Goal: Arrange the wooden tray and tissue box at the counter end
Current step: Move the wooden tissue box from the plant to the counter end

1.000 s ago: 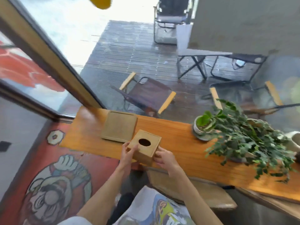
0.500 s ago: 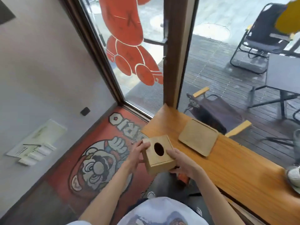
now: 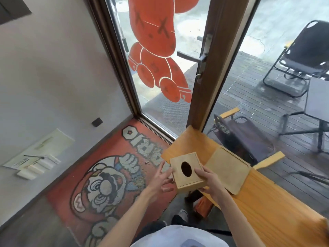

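Tissue box (image 3: 188,173), a light wooden cube with a dark oval hole in its top, sits in the lower centre of the frame at the near left corner of the orange wooden counter (image 3: 267,209), tilted a little and overhanging the counter's edge. The right hand (image 3: 210,180) grasps it from the right side, thumb lying on the top face beside the hole and fingers curled under the lower right corner. The left hand (image 3: 162,179) is just left of the box with fingers spread and loose; whether its fingertips touch the box's left face cannot be told, and it grips nothing.

Just right of the box, the wooden tray (image 3: 229,171) lies flat on the counter, a thin square board with rounded corners, its near left part hidden behind the right hand and the box.

The counter runs from the centre toward the lower right of the frame, its far end butting against a brown door frame (image 3: 219,68). Beyond the glass on the right stand folding chairs (image 3: 299,57) on dark decking. A red cartoon figure (image 3: 154,50) is stuck on the glass door at upper centre. At lower left, a red floor mat (image 3: 106,175) shows a moustached cartoon face.
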The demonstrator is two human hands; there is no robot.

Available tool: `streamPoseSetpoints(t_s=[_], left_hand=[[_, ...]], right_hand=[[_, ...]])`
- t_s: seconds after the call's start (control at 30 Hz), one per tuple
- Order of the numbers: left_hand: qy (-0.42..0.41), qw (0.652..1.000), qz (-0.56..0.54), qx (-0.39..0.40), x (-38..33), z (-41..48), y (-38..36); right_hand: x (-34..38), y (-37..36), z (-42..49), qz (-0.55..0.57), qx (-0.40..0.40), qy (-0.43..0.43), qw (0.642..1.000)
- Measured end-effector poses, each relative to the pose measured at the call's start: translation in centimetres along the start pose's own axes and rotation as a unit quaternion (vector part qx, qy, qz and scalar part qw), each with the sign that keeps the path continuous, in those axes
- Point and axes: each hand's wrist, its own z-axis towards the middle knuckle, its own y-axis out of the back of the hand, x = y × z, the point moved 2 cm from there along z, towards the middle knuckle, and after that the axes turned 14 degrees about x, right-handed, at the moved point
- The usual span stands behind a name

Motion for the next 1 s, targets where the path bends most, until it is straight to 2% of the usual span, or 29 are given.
streamPoseSetpoints(t_s=[0.13,0.23,0.3,0.37,0.47,0.57,0.63,0.67,0.73,0.8,0.83,0.9,1.0], left_hand=[[-0.019,0.980,0.193,-0.041,-3.3,1.1,1.4],[-0.013,0.943,0.332,0.027,-6.5,2.2,2.1],[0.021,0.916,0.393,0.080,-8.3,3.1,2.0],[0.056,0.901,0.404,0.149,-9.6,4.8,2.2],[0.136,0.910,0.315,0.232,-10.8,7.4,3.0],[0.149,0.926,0.229,0.260,-11.4,10.0,4.5],[0.127,0.941,0.213,0.231,-11.9,11.3,5.4],[0.119,0.950,0.196,0.211,-12.0,12.0,5.8],[0.103,0.971,0.131,0.171,-11.5,13.1,7.1],[0.088,0.983,0.065,0.149,-10.9,14.1,8.1],[0.077,0.985,0.046,0.147,-10.7,14.5,8.5],[0.059,0.987,0.039,0.141,-10.3,15.5,8.9],[0.068,0.988,0.061,0.128,-9.3,16.8,9.3]], right_hand=[[2.1,0.7,1.3,-0.085,0.052,-0.002,0.995],[4.9,0.8,3.2,-0.195,0.075,0.008,0.978],[6.8,0.3,4.6,-0.273,0.101,0.007,0.957],[8.7,-0.2,6.4,-0.331,0.138,-0.011,0.933],[11.3,-0.6,8.9,-0.395,0.179,-0.044,0.900],[12.6,-0.1,10.6,-0.330,0.198,-0.072,0.920],[12.9,0.0,11.8,-0.284,0.184,-0.067,0.939],[12.8,0.0,12.6,-0.272,0.145,-0.047,0.950],[12.0,-0.2,13.8,-0.230,0.004,-0.004,0.973],[10.2,-0.8,14.4,-0.144,-0.126,0.017,0.981],[8.9,-1.2,14.6,-0.097,-0.162,0.009,0.982],[6.2,-2.6,15.2,0.024,-0.175,-0.027,0.984],[3.0,-4.9,16.3,0.208,-0.101,-0.011,0.973]])
